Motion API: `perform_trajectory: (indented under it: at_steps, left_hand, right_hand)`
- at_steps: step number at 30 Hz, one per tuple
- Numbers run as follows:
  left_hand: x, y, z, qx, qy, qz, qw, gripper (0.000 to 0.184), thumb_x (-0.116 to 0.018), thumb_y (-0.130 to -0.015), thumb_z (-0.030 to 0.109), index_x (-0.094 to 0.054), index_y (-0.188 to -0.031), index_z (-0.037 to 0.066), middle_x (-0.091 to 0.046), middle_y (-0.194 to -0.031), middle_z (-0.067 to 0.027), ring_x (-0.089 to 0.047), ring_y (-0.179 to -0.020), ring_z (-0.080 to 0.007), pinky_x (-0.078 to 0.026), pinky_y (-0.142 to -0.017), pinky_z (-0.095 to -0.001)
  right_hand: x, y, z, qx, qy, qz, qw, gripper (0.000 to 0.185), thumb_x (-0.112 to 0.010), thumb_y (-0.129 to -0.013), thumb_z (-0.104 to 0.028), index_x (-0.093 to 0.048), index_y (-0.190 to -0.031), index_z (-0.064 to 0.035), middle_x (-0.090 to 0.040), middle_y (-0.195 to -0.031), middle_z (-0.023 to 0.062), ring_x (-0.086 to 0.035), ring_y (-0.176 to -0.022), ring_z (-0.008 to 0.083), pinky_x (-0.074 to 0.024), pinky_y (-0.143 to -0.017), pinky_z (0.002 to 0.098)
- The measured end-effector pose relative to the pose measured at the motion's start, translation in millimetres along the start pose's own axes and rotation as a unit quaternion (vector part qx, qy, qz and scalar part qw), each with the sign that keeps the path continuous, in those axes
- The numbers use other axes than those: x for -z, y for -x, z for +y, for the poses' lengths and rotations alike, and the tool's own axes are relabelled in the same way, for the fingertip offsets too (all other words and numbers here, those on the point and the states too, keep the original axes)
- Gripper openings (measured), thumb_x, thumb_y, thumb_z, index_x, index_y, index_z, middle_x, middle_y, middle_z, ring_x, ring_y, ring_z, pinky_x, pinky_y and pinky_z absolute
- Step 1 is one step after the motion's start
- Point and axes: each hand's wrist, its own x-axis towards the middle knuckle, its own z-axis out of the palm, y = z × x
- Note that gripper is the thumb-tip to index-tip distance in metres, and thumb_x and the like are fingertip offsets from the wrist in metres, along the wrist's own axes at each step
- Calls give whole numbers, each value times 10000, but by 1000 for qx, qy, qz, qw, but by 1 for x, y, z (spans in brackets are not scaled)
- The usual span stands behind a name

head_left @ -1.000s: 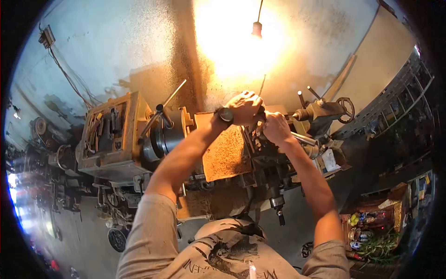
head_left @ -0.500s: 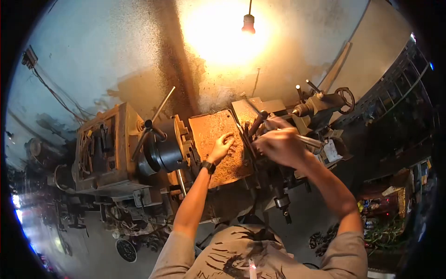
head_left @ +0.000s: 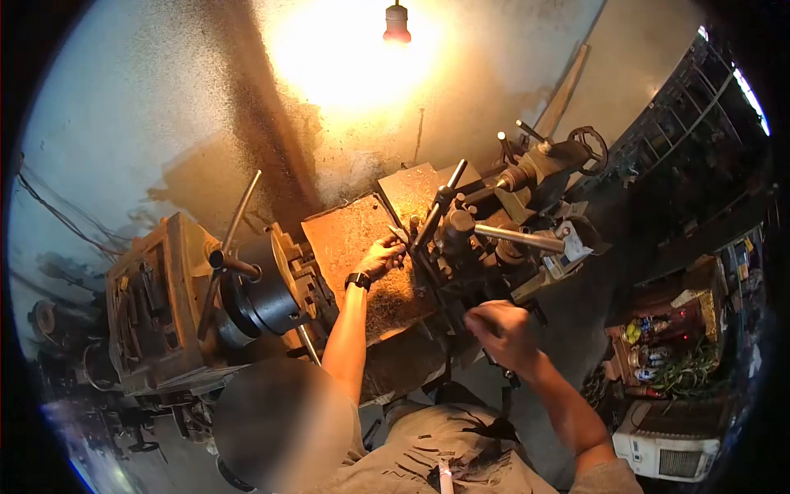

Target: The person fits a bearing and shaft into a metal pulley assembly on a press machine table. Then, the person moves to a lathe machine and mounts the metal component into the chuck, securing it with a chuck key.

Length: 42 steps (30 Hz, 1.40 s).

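My left hand (head_left: 383, 257) is beside the tool post (head_left: 457, 230), over the right part of a chip-covered board (head_left: 350, 247). Its fingers are closed near a small pointed tool tip (head_left: 398, 233); what they grip is too small to make out. My right hand (head_left: 504, 331) is in front of the lathe carriage, its fingers curled and partly blurred near the carriage's handles. A T-shaped wrench (head_left: 444, 196) stands at the tool post, and a thick metal lever (head_left: 518, 238) points right from it. Neither is touched by my hands.
The large chuck (head_left: 262, 288), with a key handle (head_left: 239, 218) sticking up, is at the left beside the headstock (head_left: 156, 305). The tailstock (head_left: 535, 169) with its handwheel is at the right. A lit bulb (head_left: 397, 26) hangs above, and a white appliance (head_left: 666, 445) stands lower right.
My left hand has gone from the tool post, across the board, to beside the tool tip. My right hand has moved down from the lever toward me. The whole view has shifted.
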Motion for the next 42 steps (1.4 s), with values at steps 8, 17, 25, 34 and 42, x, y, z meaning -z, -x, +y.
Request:
perform_trajectory:
  at_steps: [8,17,25,34,42]
  left_hand:
    - [-2,69,-24,-212,24,140,967,154,-606,-910,41,-609,-1037,-45,-654,-1005,-125,-659,-905,-244,-564,-822,-385]
    - [-44,205,-75,-234,-284,365,855,128,-687,-870,75,-638,-878,-42,-672,-830,-44,-605,-747,-111,-483,-671,-274]
    - [-88,239,-54,-203,-269,293,895,216,-684,-850,82,-658,-1022,-46,-701,-955,-101,-626,-849,-131,-497,-768,-286]
    - [-168,299,15,-243,-305,246,887,312,-663,-870,53,-615,-1167,-30,-675,-1109,-83,-591,-981,-100,-485,-863,-281]
    - [-116,463,247,-337,-637,527,450,231,-686,-858,170,-693,-1004,-10,-716,-847,-127,-675,-753,-159,-528,-676,-316]
  right_hand:
    - [-122,-11,15,-237,-4,-59,970,539,-556,-853,-66,-358,-1305,152,-586,-640,255,-640,-616,384,-484,-567,422]
    - [-244,-83,107,-326,-75,-6,943,435,-501,-895,-93,-376,-1220,170,-559,-670,207,-528,-545,217,-423,-451,365]
    - [-139,-69,-26,-76,-105,-236,963,268,-653,-847,-251,-634,-914,9,-635,-702,163,-615,-603,240,-458,-564,356]
    - [-80,-12,-37,-29,-218,-295,930,192,-737,-814,-142,-667,-856,32,-631,-719,74,-603,-650,158,-467,-585,287]
    - [-68,6,-94,-90,-390,-310,862,203,-712,-863,-183,-667,-854,15,-607,-687,32,-542,-557,80,-435,-485,256]
